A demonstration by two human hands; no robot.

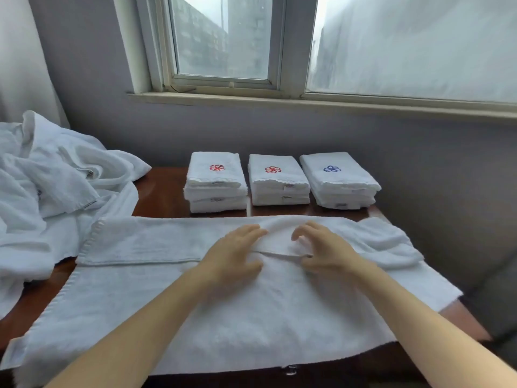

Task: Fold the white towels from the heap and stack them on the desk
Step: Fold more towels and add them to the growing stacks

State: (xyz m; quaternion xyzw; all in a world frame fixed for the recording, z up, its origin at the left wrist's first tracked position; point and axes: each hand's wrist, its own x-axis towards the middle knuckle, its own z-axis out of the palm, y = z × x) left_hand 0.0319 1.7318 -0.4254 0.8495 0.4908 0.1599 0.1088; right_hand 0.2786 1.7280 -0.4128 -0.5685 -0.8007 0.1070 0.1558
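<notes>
A white towel (229, 312) lies spread across the brown desk (162, 191), its far long edge folded over toward the middle. My left hand (235, 253) rests flat on that fold with fairly straight fingers. My right hand (321, 247) arches over the fold close beside it, fingers curled and the thumb at the hem. The towel bulges up slightly between the two hands. The heap of loose white towels (56, 177) sits at the left end of the desk.
Three stacks of folded towels line the back of the desk under the window: a left stack (216, 189) and a middle stack (279, 186) with red emblems, and a right stack (340, 183) with a blue one. A grey wall runs behind and to the right.
</notes>
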